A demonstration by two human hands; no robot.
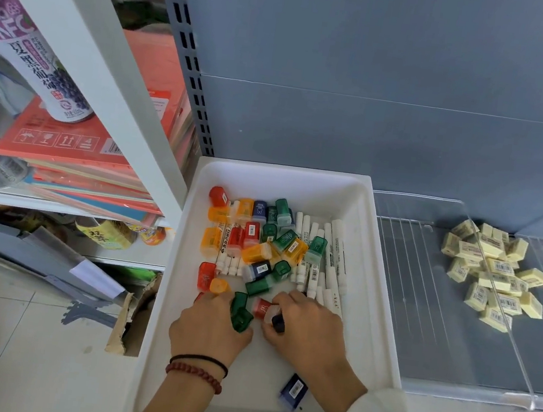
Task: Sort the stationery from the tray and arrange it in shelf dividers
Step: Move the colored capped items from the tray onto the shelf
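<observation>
Your white tray (374,254) sits on the shelf's left end; in it small translucent sharpeners (257,252), red, orange, green and navy, lie jumbled every way over white markers (335,259) whose long axes run near to far, slightly fanned; at the near part your left hand (209,329) curls round two green sharpeners (241,312); your right hand (307,328) pinches a dark sharpener (278,322), with a red sharpener (263,308) under its fingertips; pale yellow erasers (493,269) lie heaped to the right by a clear divider (503,323).

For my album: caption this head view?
Left hand and right hand grip coloured stationery in white tray; erasers lie by clear divider.
</observation>
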